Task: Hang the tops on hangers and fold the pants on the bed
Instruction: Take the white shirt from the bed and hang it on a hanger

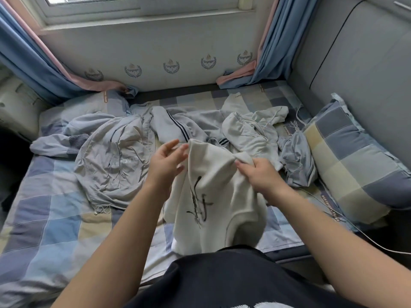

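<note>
The white garment (213, 196) hangs lengthwise from the bed (44, 218) toward the person; right hand (260, 176) fingers pinch its top; left hand (164, 163) fingers spread, holding nothing; lower end hidden behind a black shirt (222, 281).

Both forearms bare, entering from the bottom of the view and converging at centre: left forearm (124, 230), right forearm (322, 218). The left hand (166, 163) has its palm turned inward, fingers spread and loosely extended, tips at the edge of the white top (213, 196); contact unclear, blurred. The right hand (258, 174) is back-up, fingers curled, pinching a bunched fold of the top. Hands apart.
</note>
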